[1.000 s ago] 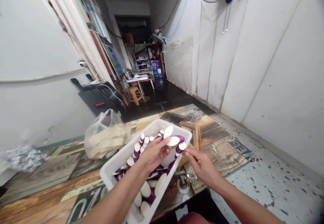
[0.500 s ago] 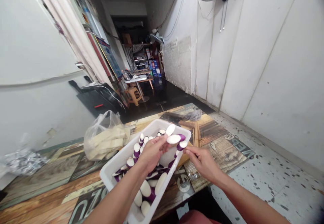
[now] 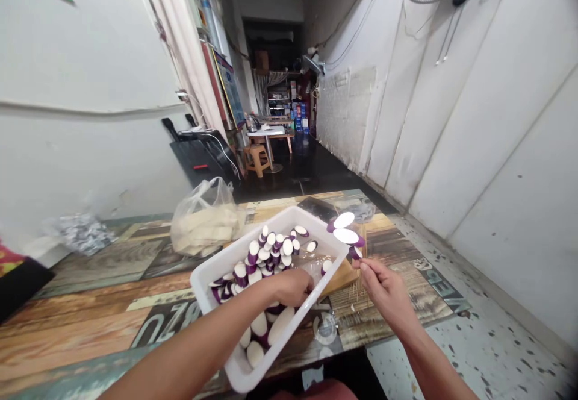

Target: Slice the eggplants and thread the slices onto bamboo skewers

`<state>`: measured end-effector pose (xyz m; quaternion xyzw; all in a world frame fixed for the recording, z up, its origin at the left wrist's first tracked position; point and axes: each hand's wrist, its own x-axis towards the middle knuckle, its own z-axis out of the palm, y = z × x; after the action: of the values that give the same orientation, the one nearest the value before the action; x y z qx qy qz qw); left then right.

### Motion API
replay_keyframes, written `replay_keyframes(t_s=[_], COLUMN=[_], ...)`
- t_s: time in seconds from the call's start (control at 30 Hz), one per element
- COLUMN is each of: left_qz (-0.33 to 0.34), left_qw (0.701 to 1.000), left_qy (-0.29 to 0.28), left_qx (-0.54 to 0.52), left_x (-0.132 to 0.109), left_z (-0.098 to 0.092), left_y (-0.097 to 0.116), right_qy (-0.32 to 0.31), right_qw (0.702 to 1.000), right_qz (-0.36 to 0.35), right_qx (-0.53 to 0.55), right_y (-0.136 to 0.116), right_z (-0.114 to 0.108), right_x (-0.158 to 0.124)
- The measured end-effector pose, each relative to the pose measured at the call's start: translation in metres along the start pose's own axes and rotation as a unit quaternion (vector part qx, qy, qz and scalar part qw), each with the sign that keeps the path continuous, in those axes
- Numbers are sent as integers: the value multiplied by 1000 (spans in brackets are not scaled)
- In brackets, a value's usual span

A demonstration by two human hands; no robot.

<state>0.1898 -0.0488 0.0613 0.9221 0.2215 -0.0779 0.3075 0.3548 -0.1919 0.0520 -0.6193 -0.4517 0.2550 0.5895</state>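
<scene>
A white plastic tub holds many slant-cut eggplant pieces with purple skin and white flesh. My left hand is down inside the tub near its right wall. Its fingers are curled, and whatever they grip is hidden. Just right of the tub, my right hand pinches the low end of a skewer. Several eggplant slices are threaded on that skewer, raised above the tub's right corner. The stick itself is mostly covered by the slices and fingers.
Loose bamboo skewers and a wooden board lie right of the tub on the patterned table. A clear plastic bag of pale strips stands behind it on the left. Farther left is a silvery heap.
My left hand has let go of the slices on the skewer and dropped into the tub. My right hand has carried the skewer slightly away to the right. The view has also shifted.
</scene>
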Motion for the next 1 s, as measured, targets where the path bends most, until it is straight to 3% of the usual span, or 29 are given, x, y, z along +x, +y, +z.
replay_keyframes(t_s=[0.27, 0.4, 0.5, 0.63, 0.73, 0.9, 1.0], left_qz=[21, 9, 34, 30, 8, -29, -40], left_qw=[991, 990, 994, 998, 990, 929, 898], left_qy=[-86, -141, -106, -4, 29, 54, 72], left_qx=[-104, -1, 18, -54, -135, -364, -432], left_x=[-20, -19, -14, -14, -13, -6, -1], left_z=[-32, -32, -37, -51, -57, -51, -46], left_y=[7, 9, 6, 1, -1, -8, -13], right_qy=[-17, -19, -17, -17, -13, -22, -30], right_qw=[998, 997, 997, 997, 997, 997, 996], right_qz=[45, 62, 73, 75, 71, 72, 77], right_qx=[40, 33, 33, 26, 9, 11, 19], right_y=[11, 11, 8, 3, 3, 6, 10], right_z=[-3, -3, -3, -2, -2, -1, 0], right_x=[-3, -2, -2, -3, -3, -4, -6])
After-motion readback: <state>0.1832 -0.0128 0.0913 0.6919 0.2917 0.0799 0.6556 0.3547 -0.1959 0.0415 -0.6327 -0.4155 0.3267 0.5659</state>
